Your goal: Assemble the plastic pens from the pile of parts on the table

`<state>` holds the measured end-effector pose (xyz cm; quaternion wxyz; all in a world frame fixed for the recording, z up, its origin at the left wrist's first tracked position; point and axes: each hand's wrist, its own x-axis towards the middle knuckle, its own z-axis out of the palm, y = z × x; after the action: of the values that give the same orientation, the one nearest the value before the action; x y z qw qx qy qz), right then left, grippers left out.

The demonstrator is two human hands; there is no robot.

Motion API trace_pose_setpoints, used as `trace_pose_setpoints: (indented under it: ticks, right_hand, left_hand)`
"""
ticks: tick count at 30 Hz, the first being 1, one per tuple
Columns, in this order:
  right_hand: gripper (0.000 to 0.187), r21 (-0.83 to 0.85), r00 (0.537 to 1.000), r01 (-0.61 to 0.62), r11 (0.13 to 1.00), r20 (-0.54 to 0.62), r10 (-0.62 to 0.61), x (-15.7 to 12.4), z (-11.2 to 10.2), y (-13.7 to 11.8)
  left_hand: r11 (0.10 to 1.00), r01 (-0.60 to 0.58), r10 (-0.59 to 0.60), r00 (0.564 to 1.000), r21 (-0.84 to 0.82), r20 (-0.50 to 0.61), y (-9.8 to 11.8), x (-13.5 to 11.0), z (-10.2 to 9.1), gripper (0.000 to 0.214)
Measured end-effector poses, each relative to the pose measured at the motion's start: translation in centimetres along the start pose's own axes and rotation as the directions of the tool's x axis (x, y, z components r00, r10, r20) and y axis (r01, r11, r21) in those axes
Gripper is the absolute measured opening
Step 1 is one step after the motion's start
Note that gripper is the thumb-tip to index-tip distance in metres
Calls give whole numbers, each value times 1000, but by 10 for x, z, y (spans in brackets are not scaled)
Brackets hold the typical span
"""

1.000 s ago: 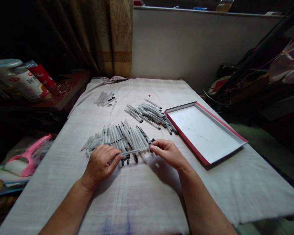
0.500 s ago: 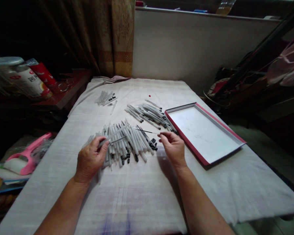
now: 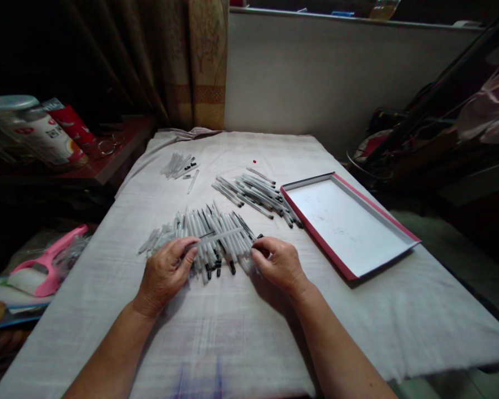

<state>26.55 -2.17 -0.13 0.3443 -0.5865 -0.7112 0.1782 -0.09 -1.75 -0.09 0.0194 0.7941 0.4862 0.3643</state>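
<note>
My left hand pinches a translucent pen barrel, which points right over the pile. A thin dark pen refill also sticks out from its fingertips. My right hand is closed at the pile's right edge, thumb against fingers; what is between them is too small to make out. Beneath both hands lies a heap of clear pen barrels, with dark refills among them. Small black pen caps lie at the heap's near edge, and others are partly hidden by my right hand.
Beyond the heap lie black-tipped pens, and farther left a small group of clear caps. A shallow pink-edged box lid sits at right. One small red piece lies at the back of the cloth-covered table.
My right hand has moved left and slightly down, to the heap's edge; the dark refill it held no longer shows. My left hand has shifted right with the barrel.
</note>
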Motion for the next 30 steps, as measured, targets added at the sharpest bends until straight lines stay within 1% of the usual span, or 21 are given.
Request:
trace_pose_setpoints:
  ticks: [2, 4, 7, 9, 11, 13, 14, 16, 17, 18, 19, 20, 21, 22, 23, 24, 26, 28, 30]
  right_hand:
    - [23, 118, 999, -46, 992, 6, 45, 1, -2, 0]
    - [33, 275, 995, -98, 957, 40, 90, 1, -4, -1]
    - [47, 455, 980, -179, 873, 162, 116, 2, -4, -4]
    - [53, 512, 962, -238, 825, 242, 127, 1, -2, -8]
    - [54, 529, 945, -290, 798, 291, 150, 1, 1, -12]
    - [52, 512, 931, -320, 797, 325, 165, 2, 1, -14]
    - [50, 498, 928, -316, 807, 340, 154, 2, 0, -14]
    - [45, 473, 933, -265, 840, 346, 100, 4, -6, -12]
    - [41, 464, 945, -224, 857, 319, 75, 5, -10, -9]
    - [37, 457, 962, -181, 871, 266, 61, 6, -15, -5]
    - [34, 450, 980, -144, 881, 189, 64, 8, -19, -2]
    - [31, 441, 992, -117, 890, 100, 80, 9, -23, 2]
    - [29, 433, 995, -98, 896, 15, 102, 11, -25, 5]
    - [27, 423, 992, -82, 903, -56, 116, 12, -25, 6]
    - [26, 407, 989, -61, 912, -97, 109, 13, -23, 5]
    - [24, 381, 990, -31, 924, -116, 80, 13, -18, 2]
    - [24, 277, 993, 61, 959, -115, -30, 14, -5, -9]
    - [27, 93, 988, 145, 985, -71, -139, 15, 10, -24]
    - [29, -107, 983, 179, 978, -20, -182, 17, 22, -37]
  left_hand:
    - [998, -48, 50, 998, -47, 25, 2, -1, 1, 22]
    - [994, -65, 70, 996, -82, 63, 5, -1, 2, 21]
    - [991, -87, 97, 990, -98, 105, 12, -2, 4, 22]
    - [987, -131, 141, 984, -93, 111, 17, -2, 5, 22]
    - [983, -173, 179, 978, -68, 109, 20, -1, 6, 23]
    - [980, -196, 198, 971, -27, 137, 21, 0, 4, 26]
    - [980, -201, 200, 964, -14, 176, 20, 1, 2, 30]
    - [984, -170, 176, 940, -45, 293, 15, 3, -7, 40]
    - [989, -119, 143, 924, -87, 354, 11, 4, -14, 45]
    - [990, -40, 91, 910, -133, 404, 5, 5, -20, 49]
    - [981, 62, 22, 906, -185, 422, -1, 6, -26, 54]
    - [963, 167, -66, 909, -213, 411, -7, 7, -31, 56]
    - [945, 252, -165, 919, -211, 357, -13, 7, -35, 56]
    - [935, 300, -238, 926, -189, 292, -17, 7, -36, 55]
    - [932, 330, -300, 934, -151, 194, -21, 7, -35, 52]
    - [927, 363, -349, 928, -99, 132, -23, 6, -32, 47]
    - [916, 401, -402, 916, 20, 8, -24, 6, -22, 40]
    - [910, 396, -392, 918, 120, -55, -26, 5, -14, 38]
    - [906, 374, -366, 928, 200, -75, -29, 5, -10, 40]
